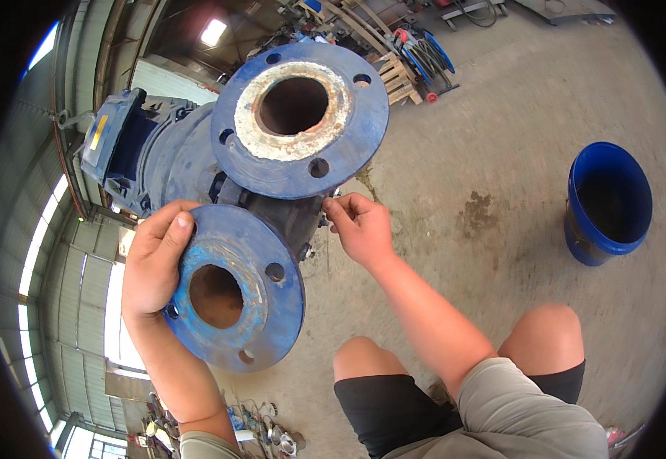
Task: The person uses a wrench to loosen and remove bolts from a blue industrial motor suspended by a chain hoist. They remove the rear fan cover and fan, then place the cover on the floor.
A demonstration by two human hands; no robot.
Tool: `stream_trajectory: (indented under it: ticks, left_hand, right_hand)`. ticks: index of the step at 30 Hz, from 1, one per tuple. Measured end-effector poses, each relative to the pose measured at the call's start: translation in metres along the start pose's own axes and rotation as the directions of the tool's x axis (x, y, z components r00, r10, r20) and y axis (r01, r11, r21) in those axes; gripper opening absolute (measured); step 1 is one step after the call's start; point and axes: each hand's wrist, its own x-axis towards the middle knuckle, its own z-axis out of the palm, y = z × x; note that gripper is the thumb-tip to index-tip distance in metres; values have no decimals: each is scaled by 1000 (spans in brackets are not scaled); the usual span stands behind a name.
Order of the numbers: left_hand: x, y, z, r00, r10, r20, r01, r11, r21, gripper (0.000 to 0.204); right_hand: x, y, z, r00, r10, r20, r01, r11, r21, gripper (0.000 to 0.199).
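Observation:
A large blue pump with a motor at its far left fills the left half of the head view. My left hand grips the rim of its nearer flange, thumb on the face and fingers mostly hidden behind. The farther flange has a whitish, rust-stained ring around its bore. My right hand is closed in a pinch at the right side of the pump casing, beside bolts; what lies between its fingertips is hidden. Below it, another bolt with a nut sticks out of the casing.
A blue bucket stands on the concrete floor to the right. A wooden pallet and a hose reel are at the back. Assorted tools and parts lie at the lower left. A dark stain marks the floor.

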Motion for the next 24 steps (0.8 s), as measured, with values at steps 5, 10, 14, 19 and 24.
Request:
stream_trajectory:
  ticks: [5, 10, 14, 19, 24]
  left_hand:
    - [1, 4, 1, 1000, 0, -8, 0, 997, 83, 39]
    - [0, 7, 8, 999, 18, -40, -17, 1000, 6, 38]
    - [-2, 11, 8, 999, 26, -25, -27, 999, -28, 40]
    - [-1, 14, 7, 998, 18, -52, -16, 999, 42, 42]
    - [0, 15, 8, 996, 14, -83, -7, 996, 85, 39]
  right_hand:
    - [9, 0, 6, 996, 94, 2, -92, 976, -196, 51]
    - [5, -3, 10, 994, 88, 61, -91, 995, 49, 64]
    - [4, -5, 1, 967, 171, 190, -196, 974, 118, 65]
    - [2, -5, 1, 998, -2, 59, 11, 989, -150, 63]
    - [7, -5, 7, 999, -30, 41, 39, 965, -258, 42]
